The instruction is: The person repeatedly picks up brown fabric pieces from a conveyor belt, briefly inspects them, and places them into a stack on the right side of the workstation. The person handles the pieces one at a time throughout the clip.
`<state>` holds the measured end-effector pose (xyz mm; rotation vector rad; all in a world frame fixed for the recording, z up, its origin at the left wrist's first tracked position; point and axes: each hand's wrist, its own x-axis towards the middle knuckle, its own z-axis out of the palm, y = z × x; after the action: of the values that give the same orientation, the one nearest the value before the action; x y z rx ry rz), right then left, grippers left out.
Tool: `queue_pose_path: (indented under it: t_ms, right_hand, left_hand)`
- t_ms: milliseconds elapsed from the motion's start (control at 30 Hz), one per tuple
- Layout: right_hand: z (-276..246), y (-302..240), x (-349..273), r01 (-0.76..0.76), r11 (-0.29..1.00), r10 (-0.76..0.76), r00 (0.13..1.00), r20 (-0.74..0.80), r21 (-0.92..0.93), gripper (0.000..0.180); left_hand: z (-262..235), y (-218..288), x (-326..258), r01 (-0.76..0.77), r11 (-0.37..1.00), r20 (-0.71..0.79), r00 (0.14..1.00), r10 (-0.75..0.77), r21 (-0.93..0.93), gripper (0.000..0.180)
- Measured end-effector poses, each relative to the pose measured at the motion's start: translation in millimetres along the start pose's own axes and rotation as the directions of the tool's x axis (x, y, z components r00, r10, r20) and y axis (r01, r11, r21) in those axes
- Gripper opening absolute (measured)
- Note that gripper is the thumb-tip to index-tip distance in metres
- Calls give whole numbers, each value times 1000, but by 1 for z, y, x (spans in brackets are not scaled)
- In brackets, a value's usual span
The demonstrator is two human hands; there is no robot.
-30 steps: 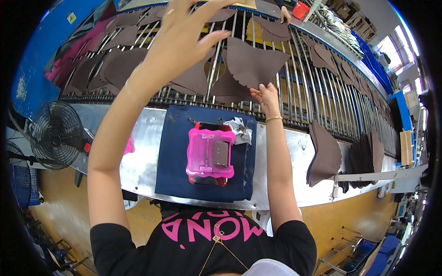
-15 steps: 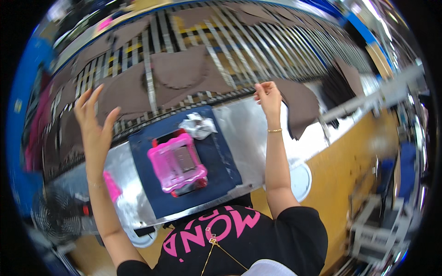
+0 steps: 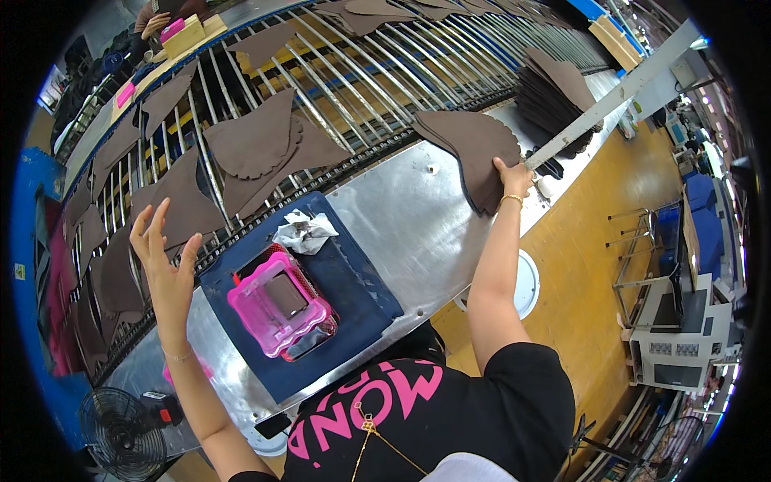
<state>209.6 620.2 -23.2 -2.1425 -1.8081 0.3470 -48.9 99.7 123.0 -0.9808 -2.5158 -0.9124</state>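
Right of centre, the right hand (image 3: 516,178) touches the brown stack (image 3: 472,145); whether it grips, I cannot tell. At left, the empty left hand (image 3: 170,283) spreads its fingers wide.

Metal bench (image 3: 393,209): blue mat (image 3: 361,281) lying on it, set at an angle. On the mat, a red mesh basket (image 3: 305,277) with a pink tray (image 3: 246,315) on top, plus a crumpled white sheet (image 3: 305,234) just beside. Right part of bench: overlapping brown pieces (image 3: 474,145), then a fanned stack (image 3: 554,88). Slatted conveyor (image 3: 353,96) alongside carries flat brown cutouts (image 3: 257,140), some overlapping, scalloped edges on a few.
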Motion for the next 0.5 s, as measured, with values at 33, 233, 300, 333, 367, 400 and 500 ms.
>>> queue_pose_path:
  t_ms: [33, 233, 300, 333, 367, 400, 500]
  right_hand:
    - [0, -3, 6, -22, 999, 21, 1000, 14, 26, 72]
    - [4, -8, 11, 56, 997, -54, 998, -31, 44, 62]
    - [3, -11, 2, 101, 994, -99, 992, -74, 31, 58]
    - [5, -11, 1, 115, 993, -114, 990, -78, 11, 57]
    - [6, -11, 3, 129, 992, -129, 988, -85, -9, 56]
    - [7, -12, 3, 143, 989, -145, 985, -93, -29, 55]
    - [8, -16, -4, 132, 986, -150, 968, -201, -103, 56]
  left_hand:
    - [-2, -3, -2, 11, 1000, 4, 1000, -11, -2, 54]
    - [-4, -18, -15, 87, 996, 23, 996, -86, -22, 55]
    - [-3, -19, -18, 78, 997, 26, 997, -78, -24, 55]
    - [-2, -19, -19, 68, 997, 26, 997, -68, -21, 56]
    - [-1, -18, -18, 57, 998, 24, 998, -57, -22, 57]
    - [0, -15, -18, 64, 997, 32, 998, -63, -39, 56]
    - [2, -9, -17, 83, 993, 45, 996, -79, -82, 55]
